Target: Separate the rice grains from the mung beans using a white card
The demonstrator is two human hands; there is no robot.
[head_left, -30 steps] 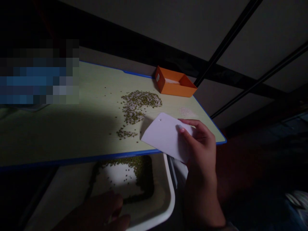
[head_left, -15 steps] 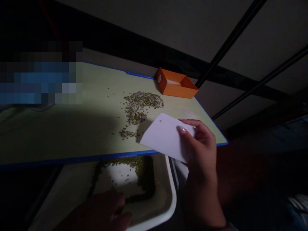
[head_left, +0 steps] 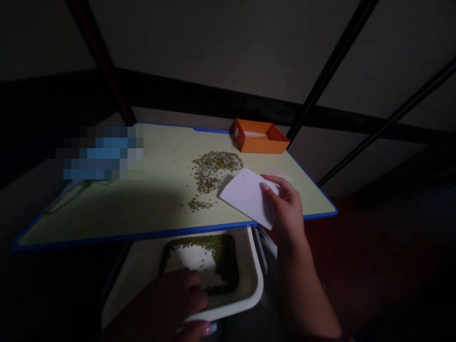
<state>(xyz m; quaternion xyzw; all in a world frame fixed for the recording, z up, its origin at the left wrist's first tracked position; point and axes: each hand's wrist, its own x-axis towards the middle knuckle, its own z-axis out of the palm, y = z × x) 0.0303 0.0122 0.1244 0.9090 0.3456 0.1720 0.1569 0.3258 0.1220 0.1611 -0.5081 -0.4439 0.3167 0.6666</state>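
Note:
My right hand (head_left: 287,213) is closed on a white plastic scraper card (head_left: 247,195), held over the near right part of a pale green table (head_left: 135,209) with a blue edge. Just left of the card lies a scatter of small green beans (head_left: 210,171) mixed with white grains. Below the table's front edge my left hand (head_left: 171,304) grips the near rim of a white tray (head_left: 254,289), thumb under the rim. Green beans (head_left: 223,259) are piled inside the tray around a bare white patch.
An orange open box (head_left: 260,137) with white grains inside stands at the table's far right corner. A faint patch of white grains (head_left: 281,172) lies near it. A blurred blue thing (head_left: 103,154) sits at the table's left. Dark metal bars (head_left: 331,61) rise behind.
The view has pulled back and tilted, showing more of the table. My left hand now grips the tray's rim more fully. The card stays beside the beans.

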